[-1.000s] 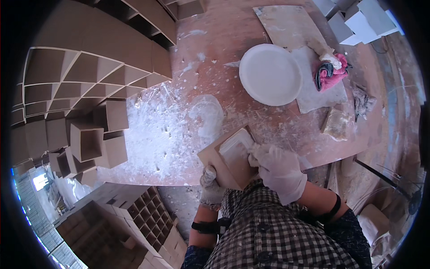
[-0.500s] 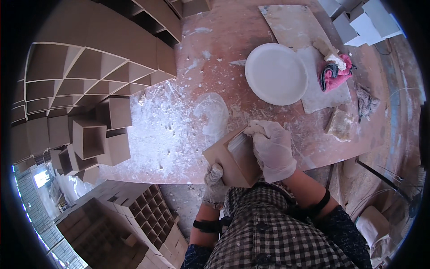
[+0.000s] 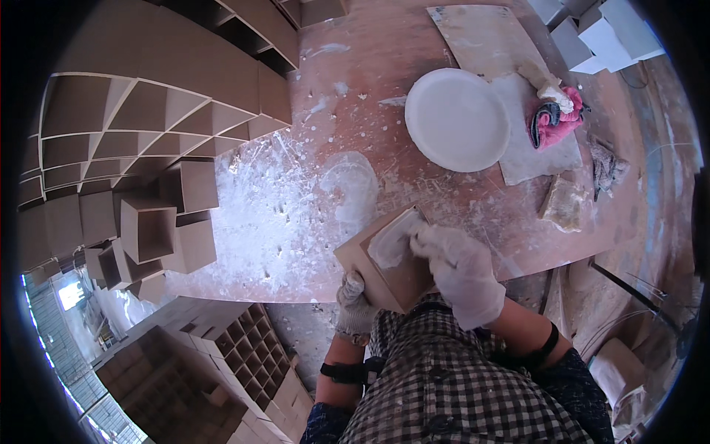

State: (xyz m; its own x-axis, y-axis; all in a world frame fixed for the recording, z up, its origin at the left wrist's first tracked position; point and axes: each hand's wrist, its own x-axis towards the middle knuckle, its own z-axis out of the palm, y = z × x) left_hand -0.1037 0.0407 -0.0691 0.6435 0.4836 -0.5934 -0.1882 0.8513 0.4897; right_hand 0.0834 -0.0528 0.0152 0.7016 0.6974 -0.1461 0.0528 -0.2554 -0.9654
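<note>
My left hand (image 3: 353, 307), in a knitted glove, grips a brown box (image 3: 360, 260) by its near left side. The box is tilted in front of my checked apron, just past the table's near edge. A whitish smear (image 3: 389, 246) covers part of the panel facing up. My right hand (image 3: 464, 270) wears a thin translucent glove. Its fingers are bent together at the box's right side, by the smear; whatever they may hold is hidden. Farther off on the table lies a round white plate (image 3: 457, 122).
Brown compartment boxes (image 3: 148, 111) stand at the left, with small open boxes (image 3: 148, 229) stacked beside them. A pink cloth (image 3: 558, 122), a board (image 3: 481, 37) and a yellowish block (image 3: 563, 203) lie at the right. More compartmented boxes (image 3: 255, 355) stand below left.
My right hand has drawn back toward the near right from the box's far corner, baring more of the whitish smear. My left hand and the box have barely moved.
</note>
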